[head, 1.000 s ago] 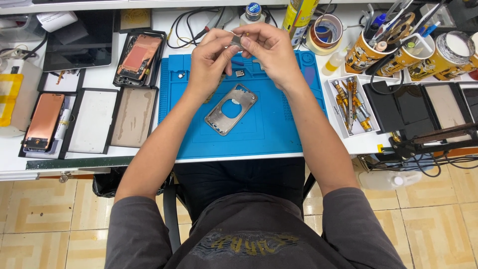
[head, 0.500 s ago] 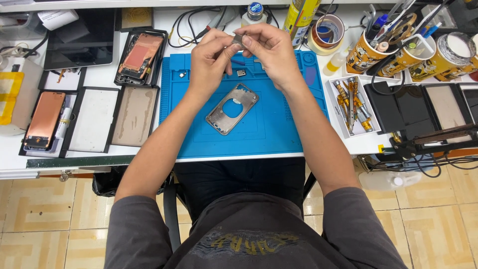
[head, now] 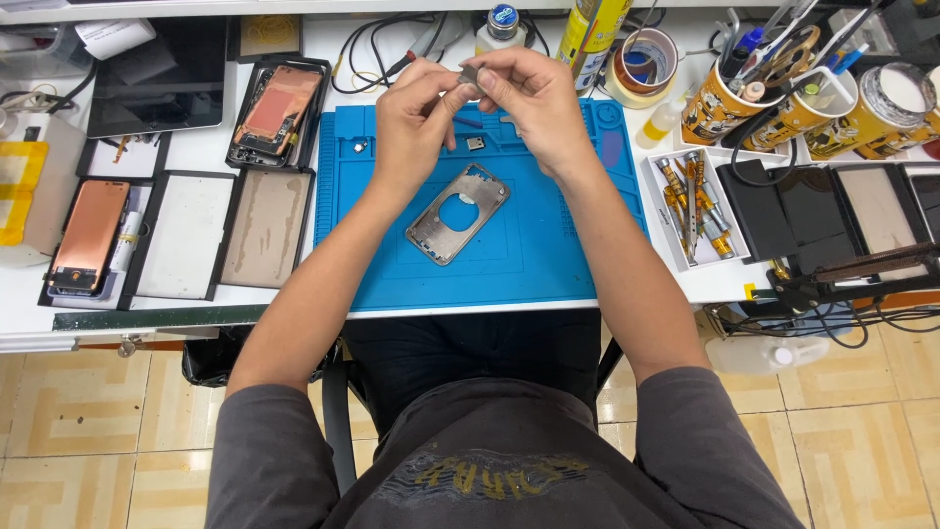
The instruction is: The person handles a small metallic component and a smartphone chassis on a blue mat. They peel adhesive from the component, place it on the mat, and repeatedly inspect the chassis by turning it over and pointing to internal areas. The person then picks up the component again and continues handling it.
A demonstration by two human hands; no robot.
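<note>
My left hand [head: 416, 122] and my right hand [head: 529, 98] meet above the far edge of a blue work mat [head: 548, 255]. Together their fingertips pinch a small grey part [head: 470, 74]. Below the hands a metal phone frame [head: 457, 214] with a round opening lies tilted on the mat. A tiny square component [head: 476, 143] rests on the mat just under my hands, and a thin dark tool [head: 468, 122] lies beside it.
Left of the mat lie an opened phone [head: 276, 113], a dark tablet [head: 162, 83], flat panels [head: 266, 227] and a copper-backed phone [head: 88, 235]. At right are a white tray of screwdrivers [head: 695, 206], cups of tools [head: 744, 93], tape rolls [head: 641, 61] and black trays [head: 813, 211].
</note>
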